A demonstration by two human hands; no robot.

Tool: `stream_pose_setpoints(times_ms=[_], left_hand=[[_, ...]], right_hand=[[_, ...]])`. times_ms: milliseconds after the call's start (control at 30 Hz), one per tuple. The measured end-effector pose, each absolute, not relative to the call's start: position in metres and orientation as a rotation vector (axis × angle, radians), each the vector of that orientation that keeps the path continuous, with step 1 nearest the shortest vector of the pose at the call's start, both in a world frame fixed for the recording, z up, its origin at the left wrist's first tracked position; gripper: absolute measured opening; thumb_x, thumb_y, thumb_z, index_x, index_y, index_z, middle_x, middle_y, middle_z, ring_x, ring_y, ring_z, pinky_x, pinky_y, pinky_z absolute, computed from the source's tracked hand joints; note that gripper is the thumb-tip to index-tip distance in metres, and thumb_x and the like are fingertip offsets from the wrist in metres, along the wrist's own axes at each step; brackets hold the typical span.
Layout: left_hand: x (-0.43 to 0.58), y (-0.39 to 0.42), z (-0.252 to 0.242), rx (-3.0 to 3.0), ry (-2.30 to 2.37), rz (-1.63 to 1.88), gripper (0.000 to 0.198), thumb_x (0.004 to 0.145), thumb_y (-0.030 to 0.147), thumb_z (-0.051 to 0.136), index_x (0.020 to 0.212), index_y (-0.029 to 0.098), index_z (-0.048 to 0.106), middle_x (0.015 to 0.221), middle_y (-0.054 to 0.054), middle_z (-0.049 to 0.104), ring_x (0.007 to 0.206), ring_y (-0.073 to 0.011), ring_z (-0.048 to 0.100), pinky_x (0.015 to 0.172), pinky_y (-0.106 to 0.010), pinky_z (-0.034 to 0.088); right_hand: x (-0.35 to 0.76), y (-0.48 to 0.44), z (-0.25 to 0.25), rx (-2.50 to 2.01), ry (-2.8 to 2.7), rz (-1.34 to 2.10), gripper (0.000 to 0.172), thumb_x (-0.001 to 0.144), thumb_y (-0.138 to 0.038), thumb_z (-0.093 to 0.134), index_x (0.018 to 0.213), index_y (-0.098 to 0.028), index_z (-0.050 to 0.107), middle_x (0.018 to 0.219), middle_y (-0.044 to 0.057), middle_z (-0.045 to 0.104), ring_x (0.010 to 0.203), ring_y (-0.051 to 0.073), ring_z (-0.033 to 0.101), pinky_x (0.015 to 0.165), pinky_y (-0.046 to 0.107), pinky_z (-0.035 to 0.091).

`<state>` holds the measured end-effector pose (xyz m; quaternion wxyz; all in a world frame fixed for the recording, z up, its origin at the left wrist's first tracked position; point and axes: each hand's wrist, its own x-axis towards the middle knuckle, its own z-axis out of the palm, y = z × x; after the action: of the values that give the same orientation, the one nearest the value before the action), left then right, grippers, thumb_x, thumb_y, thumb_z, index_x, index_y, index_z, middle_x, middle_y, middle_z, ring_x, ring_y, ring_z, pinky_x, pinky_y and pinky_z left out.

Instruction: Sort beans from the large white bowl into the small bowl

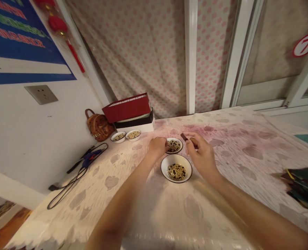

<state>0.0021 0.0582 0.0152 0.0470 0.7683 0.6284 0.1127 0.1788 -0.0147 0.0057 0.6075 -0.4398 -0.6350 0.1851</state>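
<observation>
From the head view, the left hand (157,146) has its fingers (166,147) curled at the rim of a small white bowl (173,146) of mixed beans; whether they hold anything cannot be told. The right hand (202,156) pinches a small dark object (184,137), too small to identify. A larger white bowl (176,172) of beans sits just below, on the cloth-covered worktop (248,149).

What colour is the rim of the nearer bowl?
Dark, almost black, on a white bowl, clearest in the head view.
</observation>
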Motion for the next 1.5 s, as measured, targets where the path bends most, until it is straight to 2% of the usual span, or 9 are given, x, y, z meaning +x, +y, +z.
stream_pose_setpoints(times_ms=[300, 467, 600, 733, 867, 1033, 1133, 1300, 1500], left_hand=[[0.008, 0.059, 0.006, 2.320, 1.878, 0.430, 0.016, 0.089, 0.021, 0.066, 0.100, 0.020, 0.078, 0.107, -0.010, 0.079, 0.101, -0.0246, 0.071, 0.086, -0.031, 0.050], [-0.001, 0.056, -0.001, 2.116, 1.728, 0.743, 0.024, 0.087, 0.014, 0.067, 0.108, 0.021, 0.076, 0.096, -0.006, 0.079, 0.087, -0.0193, 0.071, 0.079, -0.029, 0.052], [-0.005, 0.056, -0.008, 1.761, 1.401, 1.075, 0.020, 0.081, 0.005, 0.069, 0.097, 0.016, 0.076, 0.089, -0.007, 0.078, 0.080, -0.0163, 0.071, 0.078, -0.027, 0.055], [-0.007, 0.060, -0.015, 1.538, 1.239, 1.217, 0.012, 0.073, 0.004, 0.073, 0.077, 0.015, 0.076, 0.079, -0.006, 0.077, 0.074, -0.0152, 0.070, 0.081, -0.030, 0.057], [-0.006, 0.065, -0.023, 1.445, 1.219, 1.265, 0.008, 0.071, 0.008, 0.076, 0.074, 0.015, 0.078, 0.077, -0.006, 0.077, 0.073, -0.0160, 0.069, 0.082, -0.033, 0.056], [-0.006, 0.061, -0.021, 1.465, 1.220, 1.299, 0.004, 0.076, 0.017, 0.076, 0.075, 0.015, 0.079, 0.074, -0.005, 0.076, 0.069, -0.0152, 0.066, 0.073, -0.029, 0.051], [-0.006, 0.049, -0.010, 1.395, 1.153, 1.340, 0.012, 0.076, 0.026, 0.081, 0.076, 0.014, 0.079, 0.074, -0.005, 0.075, 0.070, -0.0137, 0.063, 0.072, -0.027, 0.048], [0.003, 0.022, 0.004, 1.030, 0.841, 1.235, 0.042, 0.068, 0.048, 0.090, 0.088, 0.013, 0.080, 0.084, -0.005, 0.074, 0.076, -0.0120, 0.063, 0.071, -0.025, 0.046], [0.019, 0.006, 0.006, 0.946, 0.728, 1.203, 0.040, 0.069, 0.049, 0.091, 0.079, 0.014, 0.075, 0.078, -0.003, 0.068, 0.071, -0.0115, 0.059, 0.072, -0.028, 0.047]], right_hand=[[0.179, -0.016, 0.008, -1.027, -1.465, 0.430, 0.027, 0.095, -0.031, 0.050, 0.113, -0.020, 0.068, 0.061, -0.005, 0.057, 0.053, 0.013, 0.051, 0.054, 0.027, 0.039], [0.178, -0.015, 0.008, -1.029, -1.476, 0.425, 0.028, 0.095, -0.030, 0.050, 0.113, -0.020, 0.067, 0.059, -0.006, 0.056, 0.052, 0.013, 0.052, 0.054, 0.027, 0.039], [0.177, -0.013, 0.004, -1.037, -1.505, 0.410, 0.028, 0.093, -0.028, 0.049, 0.113, -0.020, 0.068, 0.059, -0.006, 0.057, 0.052, 0.014, 0.053, 0.056, 0.028, 0.040], [0.176, -0.012, 0.001, -1.056, -1.526, 0.412, 0.029, 0.093, -0.028, 0.049, 0.114, -0.020, 0.068, 0.062, -0.004, 0.059, 0.056, 0.015, 0.057, 0.060, 0.028, 0.042], [0.176, -0.011, 0.000, -1.069, -1.530, 0.414, 0.029, 0.094, -0.029, 0.049, 0.114, -0.020, 0.067, 0.063, -0.003, 0.061, 0.057, 0.016, 0.058, 0.061, 0.029, 0.043], [0.176, -0.011, 0.001, -1.094, -1.547, 0.422, 0.029, 0.093, -0.028, 0.050, 0.114, -0.020, 0.067, 0.062, -0.003, 0.061, 0.056, 0.016, 0.058, 0.059, 0.029, 0.041], [0.175, -0.013, 0.002, -1.088, -1.554, 0.456, 0.030, 0.093, -0.029, 0.049, 0.116, -0.020, 0.066, 0.061, -0.004, 0.060, 0.057, 0.016, 0.058, 0.060, 0.028, 0.042], [0.170, -0.018, 0.003, -1.025, -1.591, 0.526, 0.031, 0.095, -0.028, 0.047, 0.120, -0.020, 0.063, 0.062, -0.006, 0.062, 0.058, 0.016, 0.060, 0.064, 0.029, 0.045], [0.168, -0.020, 0.002, -0.982, -1.606, 0.531, 0.032, 0.095, -0.027, 0.047, 0.122, -0.021, 0.062, 0.063, -0.005, 0.064, 0.061, 0.016, 0.063, 0.065, 0.030, 0.046]])
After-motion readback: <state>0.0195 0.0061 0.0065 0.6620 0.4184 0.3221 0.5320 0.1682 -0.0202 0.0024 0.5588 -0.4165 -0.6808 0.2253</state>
